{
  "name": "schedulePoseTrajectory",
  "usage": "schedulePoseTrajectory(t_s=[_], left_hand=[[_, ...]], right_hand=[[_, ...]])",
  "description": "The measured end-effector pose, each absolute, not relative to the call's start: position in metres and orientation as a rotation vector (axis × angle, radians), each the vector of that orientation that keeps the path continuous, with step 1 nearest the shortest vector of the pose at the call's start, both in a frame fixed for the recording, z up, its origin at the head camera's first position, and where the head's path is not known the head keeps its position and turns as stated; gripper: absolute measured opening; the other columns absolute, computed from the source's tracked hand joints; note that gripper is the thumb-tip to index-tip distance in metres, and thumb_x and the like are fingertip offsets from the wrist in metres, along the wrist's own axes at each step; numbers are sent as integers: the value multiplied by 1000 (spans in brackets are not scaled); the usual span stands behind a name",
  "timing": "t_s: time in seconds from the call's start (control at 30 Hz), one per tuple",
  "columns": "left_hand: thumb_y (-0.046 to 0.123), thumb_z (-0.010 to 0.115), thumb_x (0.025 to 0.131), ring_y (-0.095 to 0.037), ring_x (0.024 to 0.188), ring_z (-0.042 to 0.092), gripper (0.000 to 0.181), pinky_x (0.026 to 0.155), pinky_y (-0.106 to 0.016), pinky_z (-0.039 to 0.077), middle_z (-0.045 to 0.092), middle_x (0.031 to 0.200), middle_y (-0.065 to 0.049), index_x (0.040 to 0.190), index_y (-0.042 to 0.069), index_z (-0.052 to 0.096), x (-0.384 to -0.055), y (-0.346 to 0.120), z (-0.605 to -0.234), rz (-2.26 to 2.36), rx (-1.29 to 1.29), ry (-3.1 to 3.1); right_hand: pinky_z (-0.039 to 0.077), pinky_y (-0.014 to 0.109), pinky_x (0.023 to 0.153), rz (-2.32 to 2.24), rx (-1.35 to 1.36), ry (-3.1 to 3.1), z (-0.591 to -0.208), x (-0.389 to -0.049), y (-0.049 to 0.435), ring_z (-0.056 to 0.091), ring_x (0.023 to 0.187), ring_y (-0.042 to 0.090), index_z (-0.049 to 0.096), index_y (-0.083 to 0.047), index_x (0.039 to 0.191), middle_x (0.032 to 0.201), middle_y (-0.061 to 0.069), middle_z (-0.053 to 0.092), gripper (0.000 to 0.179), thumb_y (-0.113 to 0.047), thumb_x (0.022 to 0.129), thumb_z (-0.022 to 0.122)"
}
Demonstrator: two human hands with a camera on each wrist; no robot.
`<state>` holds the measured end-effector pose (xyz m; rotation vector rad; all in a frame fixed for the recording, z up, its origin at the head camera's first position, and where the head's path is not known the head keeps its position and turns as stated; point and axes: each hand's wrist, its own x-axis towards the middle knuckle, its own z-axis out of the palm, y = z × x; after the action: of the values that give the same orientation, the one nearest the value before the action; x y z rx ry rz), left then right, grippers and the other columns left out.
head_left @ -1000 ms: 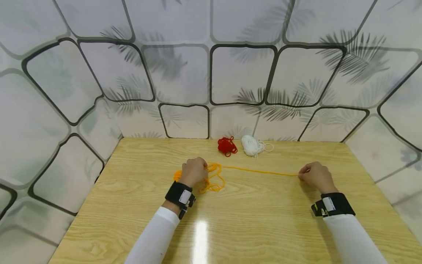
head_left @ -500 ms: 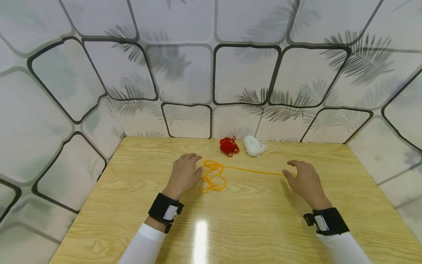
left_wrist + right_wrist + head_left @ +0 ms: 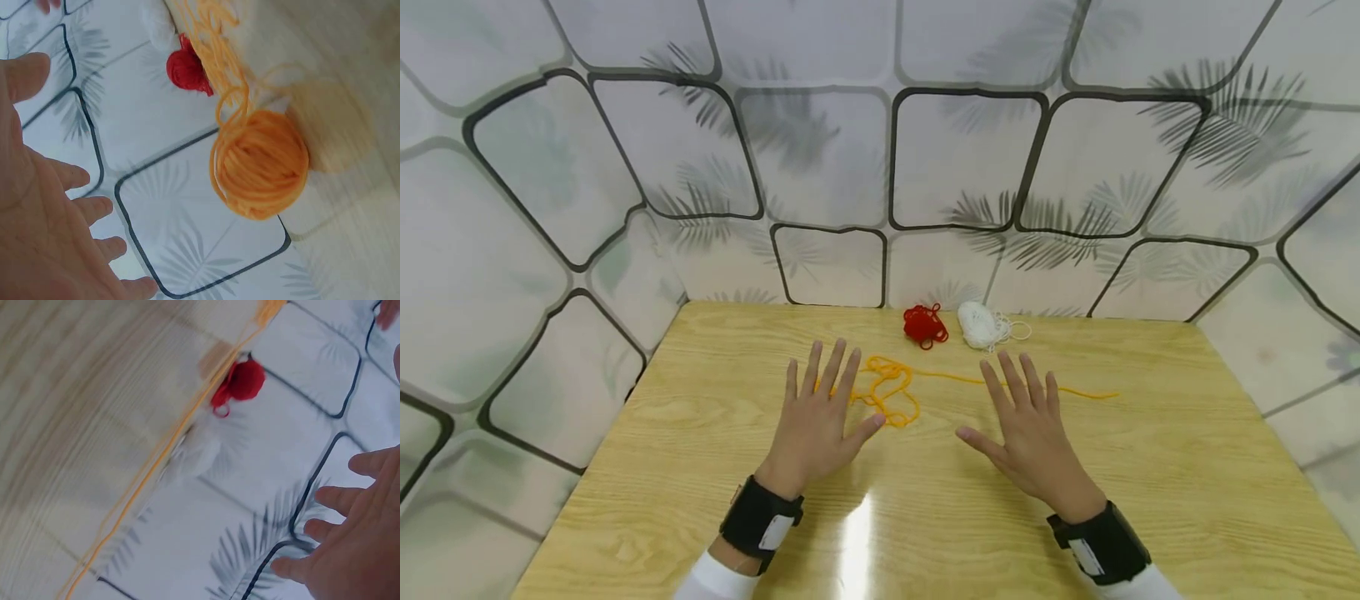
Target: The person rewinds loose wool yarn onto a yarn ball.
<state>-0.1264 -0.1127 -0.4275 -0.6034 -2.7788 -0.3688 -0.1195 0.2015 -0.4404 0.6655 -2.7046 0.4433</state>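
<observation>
My left hand (image 3: 812,433) is spread with straight fingers, palm down, in front of the orange yarn. It hides most of the orange yarn ball (image 3: 261,164), which shows fully in the left wrist view, resting on the table. Loose loops of orange yarn (image 3: 891,392) lie just right of that hand's fingers. From them a single orange strand (image 3: 1088,394) runs right across the table to a free end. My right hand (image 3: 1030,442), also spread and holding nothing, overlaps part of this strand in the head view.
A red yarn ball (image 3: 925,326) and a white yarn ball (image 3: 979,325) with loose loops sit side by side at the table's back edge. Behind the wooden table (image 3: 1187,467) rises a patterned wall (image 3: 827,158). A light reflection streaks the front middle.
Both hands have let go of the orange yarn and drawn back toward the person, fingers spreading. The right hand has also moved left. The strand stays stretched out on the table.
</observation>
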Motion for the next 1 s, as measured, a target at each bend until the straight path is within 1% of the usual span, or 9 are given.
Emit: schedulePoseTrajectory(t_s=[0.1,0.17,0.27,0.4,0.67,0.73,0.83,0.93,1.0], left_hand=[[66,50,97,-38,154,0,92,118,-65,0,9,169,-11,163,13,17,-118,-105,-428,-351,-657,-2790],[68,49,96,-36,154,-3,92,118,-65,-1,6,169,-8,163,13,17,-115,-100,-429,-352,-673,-2789],[69,48,96,-33,154,-8,93,119,-64,-2,2,169,-6,164,14,17,-112,-96,-429,-354,-678,-2790],[68,48,96,-34,154,-7,92,118,-66,0,4,169,-7,164,15,16,-110,-95,-430,-361,-656,-2800],[65,52,97,-39,154,3,91,117,-69,4,10,168,-12,163,13,19,-115,-104,-429,-412,-592,-2823],[62,53,98,-41,153,7,88,116,-70,8,14,168,-15,163,12,20,-118,-107,-430,-449,-568,-2822],[54,56,101,-48,149,20,82,113,-70,22,25,163,-23,161,7,25,-124,-114,-431,-487,-517,-2792],[45,61,101,-55,137,37,77,101,-68,41,39,152,-31,156,0,33,-133,-121,-434,-497,-459,-2751],[40,65,99,-57,128,45,75,89,-66,49,44,145,-35,153,-4,37,-139,-125,-434,-514,-416,-2753]], right_hand=[[1,73,113,405,698,-2689,-440,-114,188,-4,153,41,21,-10,162,168,20,9,95,-74,96,42],[0,74,112,390,721,-2679,-441,-112,179,-4,153,41,20,-10,163,168,19,8,96,-77,95,34],[2,77,110,384,739,-2678,-443,-108,171,-5,153,41,20,-10,163,168,18,7,96,-78,95,29],[4,79,109,389,730,-2699,-445,-104,165,-4,154,40,20,-11,163,168,18,8,96,-78,95,31],[4,78,109,420,733,-2727,-445,-109,157,-2,153,42,19,-11,163,168,18,9,94,-72,96,44],[4,78,109,450,741,-2728,-444,-113,152,2,153,43,21,-10,162,167,19,13,93,-71,96,46],[9,79,108,494,747,-2729,-443,-121,143,12,151,46,25,-8,161,164,22,24,92,-66,96,53],[17,78,106,560,749,-2736,-442,-129,131,26,145,49,31,-6,158,155,23,39,89,-59,95,62],[22,76,105,621,757,-2749,-442,-135,122,35,140,47,35,-5,156,147,21,48,84,-54,95,65]])
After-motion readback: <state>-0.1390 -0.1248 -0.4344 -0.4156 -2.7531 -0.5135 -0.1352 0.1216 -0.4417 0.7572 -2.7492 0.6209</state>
